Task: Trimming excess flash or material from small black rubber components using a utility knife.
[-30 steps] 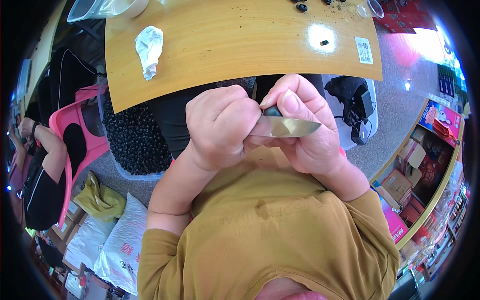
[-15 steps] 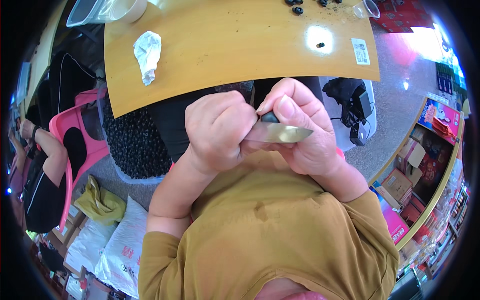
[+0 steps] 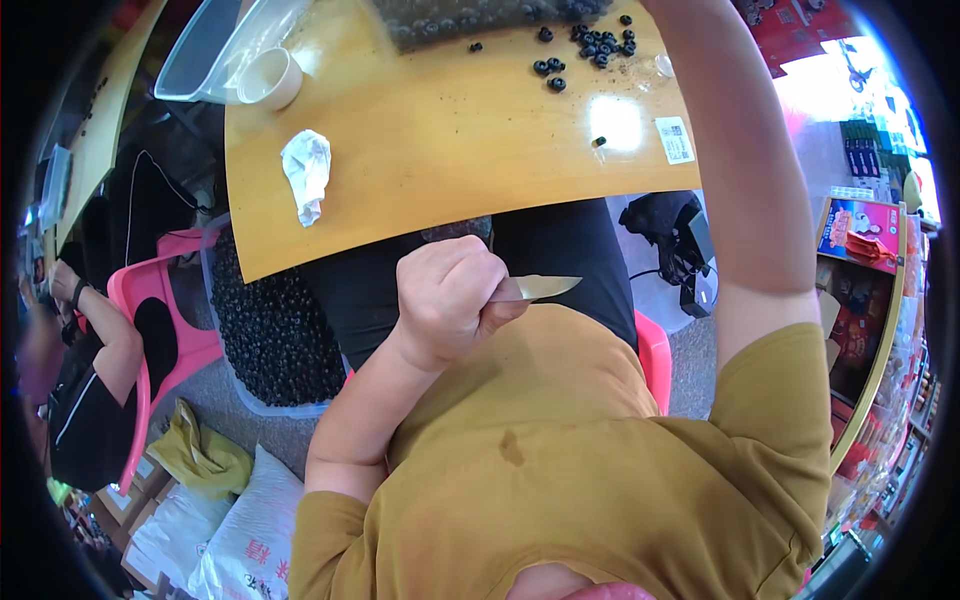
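Steel knife point(image 3: 543, 288) near centre, blade toward three o'clock, the left hand point(image 3: 450, 300) with its grip curled tight around it. The right arm point(image 3: 760, 180) runs out of view at one; its grip I cannot tell. Yellow wood counter point(image 3: 440, 140) at twelve, white wad point(image 3: 308, 172) toward ten, dark pieces point(image 3: 601, 61) toward one. Grey floor point(image 3: 688, 375), tub point(image 3: 285, 408) and pink chair point(image 3: 200, 346) at nine, cabinet point(image 3: 893, 340) at three.

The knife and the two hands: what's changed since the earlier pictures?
The right arm now stretches forward across the right end of the table, its hand out of view; whether it still holds the small dark piece can't be told. The view takes in more tabletop. The left hand keeps its grip on the knife; the crumpled white tissue still lies there.
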The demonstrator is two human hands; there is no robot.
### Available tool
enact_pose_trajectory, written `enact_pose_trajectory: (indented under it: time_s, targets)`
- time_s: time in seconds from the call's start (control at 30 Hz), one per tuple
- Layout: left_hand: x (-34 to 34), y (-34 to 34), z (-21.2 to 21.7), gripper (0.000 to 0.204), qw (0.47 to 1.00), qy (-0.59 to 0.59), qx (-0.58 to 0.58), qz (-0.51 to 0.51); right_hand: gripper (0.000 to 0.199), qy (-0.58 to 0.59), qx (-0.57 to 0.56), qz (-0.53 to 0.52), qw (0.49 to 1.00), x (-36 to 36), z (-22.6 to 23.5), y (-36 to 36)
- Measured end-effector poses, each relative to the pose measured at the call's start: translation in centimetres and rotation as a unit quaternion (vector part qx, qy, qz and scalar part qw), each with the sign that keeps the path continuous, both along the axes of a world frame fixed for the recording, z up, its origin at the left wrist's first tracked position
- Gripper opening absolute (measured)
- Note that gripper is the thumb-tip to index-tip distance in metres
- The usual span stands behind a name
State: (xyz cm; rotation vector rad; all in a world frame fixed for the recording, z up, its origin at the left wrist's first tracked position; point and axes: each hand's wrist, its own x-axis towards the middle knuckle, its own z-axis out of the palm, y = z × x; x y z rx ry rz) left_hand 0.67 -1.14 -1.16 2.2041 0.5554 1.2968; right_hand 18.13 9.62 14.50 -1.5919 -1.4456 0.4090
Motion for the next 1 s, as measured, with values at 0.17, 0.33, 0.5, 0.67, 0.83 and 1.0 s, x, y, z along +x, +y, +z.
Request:
enact_pose_trajectory:
  time_s: [0.17, 0.33, 0.5, 0.67, 0.83, 1.0]
  targets:
    - [-0.8, 0.2, 0.2, 0.023, 1.000, -0.004, -0.014, -0.002, 0.052, 0.076, 0.024, 0.121, 0.989, 0.4, -0.4, -2.3]
    - [-0.1, 0.3, 0.2, 0.031, 0.998, -0.024, -0.060, 0.005, 0.022, -0.174, 0.094, -0.063, 0.978, 4.3, -12.8, -3.7]
    - [0.1, -0.2, 0.0, 0.030, 0.998, -0.016, -0.062, -0.011, 0.025, -0.300, -0.049, -0.036, 0.952, 5.9, -17.0, -4.7]
    - [0.3, 0.0, 0.2, 0.029, 0.998, -0.016, -0.061, -0.005, 0.022, -0.332, -0.037, 0.000, 0.942, 6.4, -18.5, -4.0]
    - [-0.1, 0.1, 0.0, 0.028, 0.997, -0.020, -0.069, 0.003, 0.019, -0.172, -0.103, 0.033, 0.979, 4.0, -16.9, -4.9]
    - [-0.8, 0.6, 0.6, 0.026, 0.994, -0.009, -0.107, 0.030, 0.023, 0.282, -0.195, 0.130, 0.930, 0.3, -13.5, -8.5]
